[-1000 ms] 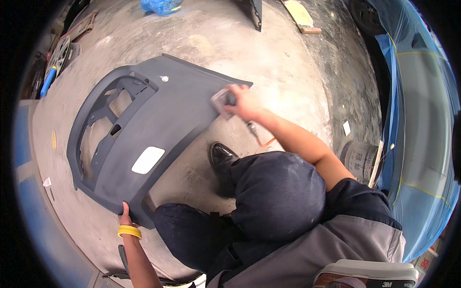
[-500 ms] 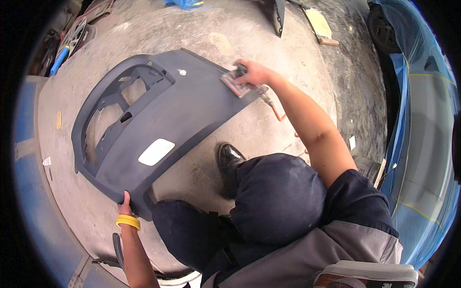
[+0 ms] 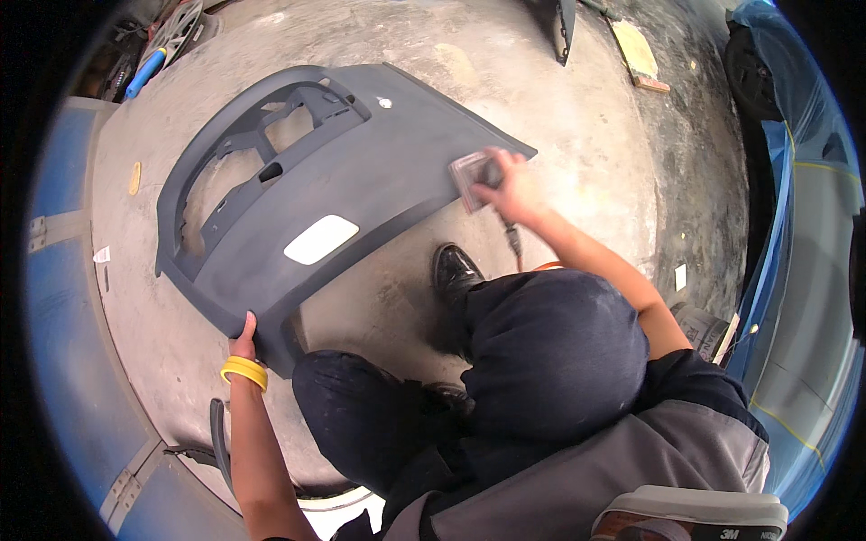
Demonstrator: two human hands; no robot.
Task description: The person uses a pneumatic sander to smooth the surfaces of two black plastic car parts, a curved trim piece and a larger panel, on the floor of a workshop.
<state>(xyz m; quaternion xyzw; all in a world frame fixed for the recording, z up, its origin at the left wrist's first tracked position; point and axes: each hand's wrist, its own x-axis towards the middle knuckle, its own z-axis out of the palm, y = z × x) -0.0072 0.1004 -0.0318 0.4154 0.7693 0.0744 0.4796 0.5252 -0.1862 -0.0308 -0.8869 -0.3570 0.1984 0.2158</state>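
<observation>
Left hand [image 3: 243,346], clamped on grey bumper [image 3: 392,158], presumably steadies its near end; right hand [image 3: 518,191] (blurred) grips sander [image 3: 468,180] at bumper's right end.

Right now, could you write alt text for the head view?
A crouching person holds a blurred, rectangular, reddish tool in the right hand at the edge of a large, curved, dark-grey panel on a concrete floor; the left hand touches the panel's near corner.
</observation>
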